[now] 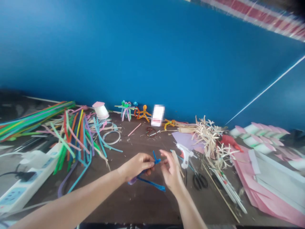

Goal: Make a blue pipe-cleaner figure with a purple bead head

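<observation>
My left hand [140, 163] is closed, pinching a short twisted piece of blue pipe cleaner [156, 161] between thumb and fingers. Under that hand runs a longer dark blue pipe cleaner strand [152, 184], with a bit of purple [132, 181] at its left end; whether these join the pinched piece is hidden. Close on the right side is my right hand [171, 168], its fingers slightly bent and apart. Its fingertips are at the blue piece's right end, and I cannot tell whether they touch it.
Colourful pipe cleaners [76, 136] and a power strip [30, 178] lie left. Pipe cleaner figures [144, 113] stand by the blue wall. To the right are a white glue gun [184, 154], black-handled scissors [200, 181], straw-coloured flowers [209, 133], pens [226, 186] and pink paper [250, 181].
</observation>
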A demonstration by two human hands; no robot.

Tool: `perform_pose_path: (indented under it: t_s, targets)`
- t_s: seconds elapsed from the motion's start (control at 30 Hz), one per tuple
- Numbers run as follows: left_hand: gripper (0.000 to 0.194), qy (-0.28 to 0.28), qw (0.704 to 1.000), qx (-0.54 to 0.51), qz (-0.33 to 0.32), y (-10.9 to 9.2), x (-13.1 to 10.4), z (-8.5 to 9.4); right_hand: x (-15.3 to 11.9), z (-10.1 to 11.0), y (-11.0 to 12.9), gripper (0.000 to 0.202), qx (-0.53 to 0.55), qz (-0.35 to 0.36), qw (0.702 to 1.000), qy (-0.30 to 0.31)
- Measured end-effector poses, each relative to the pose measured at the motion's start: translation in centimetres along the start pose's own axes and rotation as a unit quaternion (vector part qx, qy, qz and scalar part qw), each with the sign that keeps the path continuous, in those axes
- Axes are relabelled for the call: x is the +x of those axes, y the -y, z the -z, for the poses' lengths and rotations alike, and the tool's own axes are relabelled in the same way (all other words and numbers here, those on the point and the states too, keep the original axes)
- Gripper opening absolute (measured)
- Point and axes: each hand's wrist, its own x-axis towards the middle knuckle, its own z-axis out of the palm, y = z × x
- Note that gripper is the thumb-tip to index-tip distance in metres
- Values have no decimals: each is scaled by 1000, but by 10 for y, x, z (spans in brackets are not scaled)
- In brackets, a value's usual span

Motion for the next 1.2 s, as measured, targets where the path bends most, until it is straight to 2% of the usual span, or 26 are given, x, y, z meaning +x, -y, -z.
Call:
perform_pose_path:
  t_s: [0.07, 0.13, 0.37, 0.5, 0.73, 0.9, 1.03, 1.1, 1.2]
  targets:
    - [22, 11, 1000, -19, 18, -3, -1, -1, 1, 2, 5, 48, -17, 60, 998, 25]
    - [23, 21, 999, -38, 31, -4, -1, -1, 2, 3, 8, 50, -25, 81, 995, 45]
    - [24, 41, 997, -65, 26, -2, 0, 0, 2, 6, 13, 46, -17, 74, 995, 64]
    - [22, 53, 996, -65, 27, -4, 0, -1, 3, 8, 17, 30, -21, 82, 995, 49]
    - [17, -44, 997, 37, -49, -4, 4, -6, -3, 1, 19, 13, 25, -32, 998, 43]
    - [18, -115, 968, 186, -120, 0, 7, -6, -8, -8, 13, 13, 87, -89, 992, 18]
    - [19, -162, 935, 270, -161, 5, 8, -3, -11, -15, 11, 37, 141, -116, 983, 17]
    - [20, -162, 930, 289, -159, 7, 8, -1, -13, -17, 13, 51, 151, -105, 983, 20]
    - [20, -149, 926, 308, -158, 10, 8, 1, -16, -19, 15, 58, 130, -68, 989, 30]
